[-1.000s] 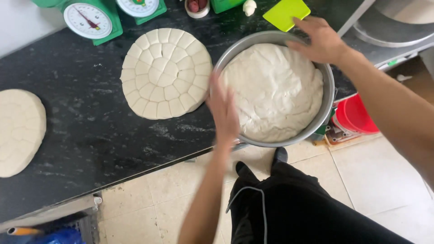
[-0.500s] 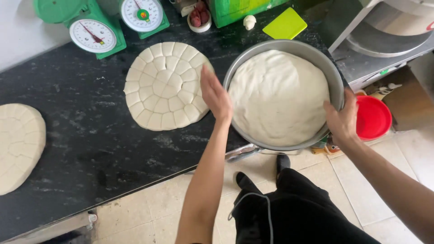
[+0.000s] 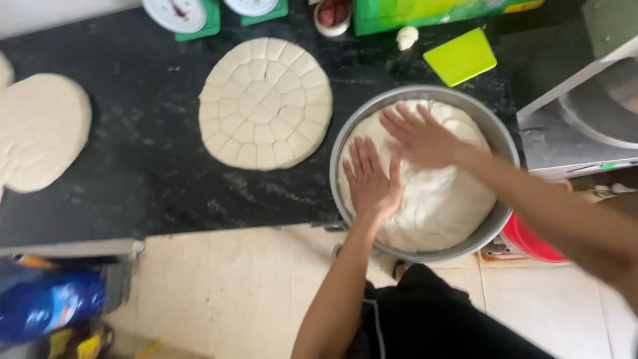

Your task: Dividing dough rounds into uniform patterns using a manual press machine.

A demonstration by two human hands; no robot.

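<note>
Hands: two, left hand (image 3: 369, 181) and right hand (image 3: 419, 137), both flat and open on dough (image 3: 435, 199) | dough: one mound in one metal bowl (image 3: 345, 136) at counter (image 3: 133, 166) edge | scored dough discs: two, one beside bowl (image 3: 266, 102), one far left (image 3: 41, 131)

Looks like a bakery-type kitchen: black stone counter (image 3: 133, 166), scored dough rounds (image 3: 266, 103), big metal bowl (image 3: 498, 133) of dough, weighing scales (image 3: 179, 13), tiled floor (image 3: 232, 292).
</note>
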